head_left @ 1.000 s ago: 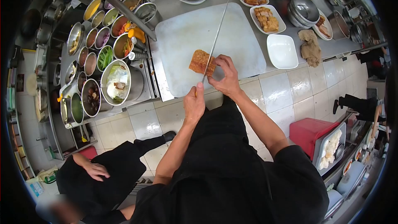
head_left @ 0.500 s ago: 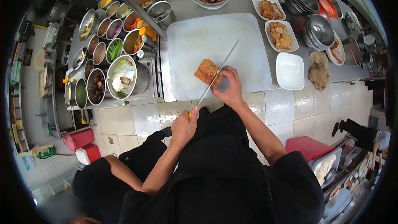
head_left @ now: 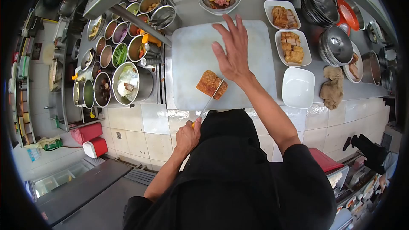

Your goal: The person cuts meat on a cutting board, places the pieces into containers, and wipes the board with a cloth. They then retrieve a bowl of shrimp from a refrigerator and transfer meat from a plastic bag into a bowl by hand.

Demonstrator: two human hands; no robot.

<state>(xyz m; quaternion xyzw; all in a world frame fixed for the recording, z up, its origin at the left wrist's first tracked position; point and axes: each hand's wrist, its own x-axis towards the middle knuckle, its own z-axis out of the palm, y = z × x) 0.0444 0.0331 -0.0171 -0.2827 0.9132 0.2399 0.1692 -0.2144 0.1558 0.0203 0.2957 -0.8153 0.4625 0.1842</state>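
Near the table's [head_left: 187, 1] front edge, left hand [head_left: 188, 137] grips knife [head_left: 209, 102] across crispy pork belly [head_left: 208, 84], right hand [head_left: 233, 55] spread, empty; better steady meat, fingertips tucked.

Bright light leaves glare on the floor tiles [head_left: 155, 124], with fisheye distortion bending the dark-rimmed edges

Just the one head cam, worn up top and looking forward and steeply down. Super wide, with curved, dark edges. Gets dark clothing [head_left: 230, 179] really close at the near side, cutting board [head_left: 191, 47] a bit farther out around the middle, metal pot [head_left: 145, 83] off left, and stacked bowls [head_left: 338, 44] over far right.
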